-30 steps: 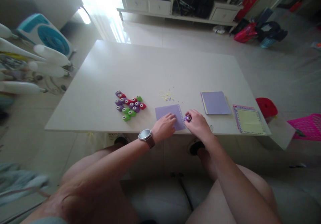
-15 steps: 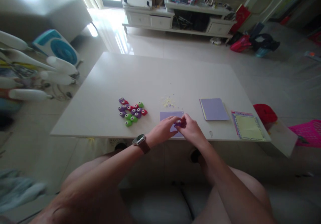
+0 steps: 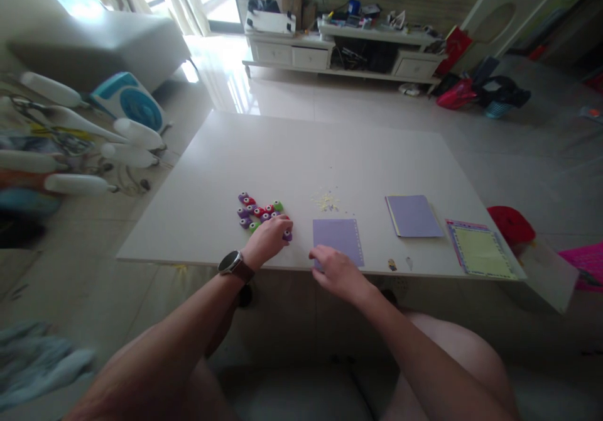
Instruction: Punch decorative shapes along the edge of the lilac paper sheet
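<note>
At the right front edge of a cluster of small craft punches (image 3: 259, 210) in purple, red and green, my left hand (image 3: 271, 239) closes its fingers on a purple craft punch (image 3: 287, 236). A sheet of purple paper (image 3: 335, 235) lies in front of me, with a row of small punched holes down its right edge. My right hand (image 3: 332, 269) rests over the sheet's lower left corner, its thumb and fingers apart. That corner is hidden beneath it. Pale paper bits (image 3: 326, 203) are scattered just beyond the sheet.
To the right lies a stack of purple paper (image 3: 414, 216), then a yellow sheet with a patterned border (image 3: 484, 252). A small yellow-and-blue piece (image 3: 392, 264) and a small clear item (image 3: 409, 262) lie near the front edge of the white table (image 3: 301, 151).
Both hands were together over the sheet around a purple punch. My left hand has moved left to the cluster with it; my right hand has dropped to the sheet's lower left. The view has tilted up.
</note>
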Available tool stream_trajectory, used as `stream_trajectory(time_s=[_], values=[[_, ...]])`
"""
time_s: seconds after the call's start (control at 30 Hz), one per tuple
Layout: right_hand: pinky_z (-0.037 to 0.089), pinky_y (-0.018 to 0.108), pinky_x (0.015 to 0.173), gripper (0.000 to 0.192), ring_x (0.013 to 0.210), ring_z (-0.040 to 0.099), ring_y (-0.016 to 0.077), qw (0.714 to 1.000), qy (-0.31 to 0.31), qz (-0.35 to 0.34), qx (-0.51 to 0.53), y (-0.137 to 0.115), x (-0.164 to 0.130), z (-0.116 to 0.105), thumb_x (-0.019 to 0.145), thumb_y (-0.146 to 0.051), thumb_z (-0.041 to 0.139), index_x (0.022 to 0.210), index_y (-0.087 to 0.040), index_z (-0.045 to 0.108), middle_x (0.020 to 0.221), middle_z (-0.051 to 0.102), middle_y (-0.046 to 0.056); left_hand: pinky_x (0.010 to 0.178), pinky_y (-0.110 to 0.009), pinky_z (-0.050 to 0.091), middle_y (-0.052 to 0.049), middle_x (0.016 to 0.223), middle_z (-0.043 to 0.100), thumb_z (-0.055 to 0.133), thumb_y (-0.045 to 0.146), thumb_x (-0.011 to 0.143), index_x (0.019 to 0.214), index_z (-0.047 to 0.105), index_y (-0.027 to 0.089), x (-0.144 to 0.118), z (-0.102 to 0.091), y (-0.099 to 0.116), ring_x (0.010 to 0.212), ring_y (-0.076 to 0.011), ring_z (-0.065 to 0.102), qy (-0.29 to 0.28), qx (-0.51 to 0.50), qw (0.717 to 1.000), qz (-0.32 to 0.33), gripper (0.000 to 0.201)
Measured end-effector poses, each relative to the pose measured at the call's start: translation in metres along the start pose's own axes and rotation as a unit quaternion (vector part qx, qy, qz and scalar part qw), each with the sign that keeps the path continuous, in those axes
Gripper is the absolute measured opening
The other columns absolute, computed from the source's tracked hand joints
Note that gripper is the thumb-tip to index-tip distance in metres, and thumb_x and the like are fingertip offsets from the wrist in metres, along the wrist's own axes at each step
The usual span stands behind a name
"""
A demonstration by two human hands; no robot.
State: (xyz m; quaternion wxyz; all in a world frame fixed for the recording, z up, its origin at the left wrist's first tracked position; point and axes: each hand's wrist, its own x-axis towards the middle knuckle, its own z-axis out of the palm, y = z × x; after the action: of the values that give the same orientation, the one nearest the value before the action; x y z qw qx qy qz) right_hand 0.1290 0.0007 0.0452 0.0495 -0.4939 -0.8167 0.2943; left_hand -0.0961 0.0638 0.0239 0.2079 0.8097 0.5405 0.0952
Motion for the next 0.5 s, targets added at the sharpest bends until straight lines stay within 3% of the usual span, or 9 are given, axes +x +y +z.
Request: stream_trajectory(time_s=[0.13,0.27,0.4,0.5], values=[[0.049,0.032,0.084,0.013,0.096,0.068,0.022,0.985,-0.11,-0.1,-0.092,-0.02,-0.005,0.021,0.094,-0.018,0.057,0.103,-0.017,0.066,0.106,0.071,0.01,0.07,-0.031,0.044,-0.007,0.107,0.068,0.058,0.006,0.083,0.096,0.067,0.02,-0.003,0.007,-0.012,0.094,-0.022,0.067,0.008,0.07,0.997,-0.035,0.021],[0.051,0.034,0.083,0.015,0.095,0.069,0.0235,0.965,-0.161,-0.162,-0.132,-0.031,-0.009,0.04,0.095,-0.02,0.056,0.103,-0.016,0.068,0.102,0.073,0.01,0.063,-0.03,0.041,-0.008,0.114,0.066,0.046,0.004,0.088,0.102,0.067,0.019,-0.005,0.006,-0.007,0.086,-0.0193,0.068,0.01,0.113,0.992,-0.054,0.029],[0.054,0.037,0.078,0.018,0.091,0.071,0.0246,0.96,-0.161,-0.177,-0.147,-0.04,-0.015,0.057,0.092,-0.017,0.059,0.106,-0.017,0.069,0.102,0.074,0.009,0.068,-0.03,0.047,-0.009,0.123,0.064,0.048,0.006,0.089,0.111,0.067,0.019,-0.01,-0.002,0.02,0.086,-0.018,0.068,0.004,0.084,0.996,-0.036,0.032],[0.055,0.04,0.074,0.016,0.087,0.072,0.0275,0.952,-0.205,-0.173,-0.147,-0.05,-0.026,0.07,0.089,-0.017,0.063,0.102,-0.014,0.072,0.1,0.076,0.011,0.075,-0.03,0.051,-0.006,0.114,0.07,0.054,0.01,0.089,0.114,0.068,0.022,-0.02,0.001,0.054,0.089,-0.0184,0.07,-0.048,0.026,0.997,0.048,0.03]])
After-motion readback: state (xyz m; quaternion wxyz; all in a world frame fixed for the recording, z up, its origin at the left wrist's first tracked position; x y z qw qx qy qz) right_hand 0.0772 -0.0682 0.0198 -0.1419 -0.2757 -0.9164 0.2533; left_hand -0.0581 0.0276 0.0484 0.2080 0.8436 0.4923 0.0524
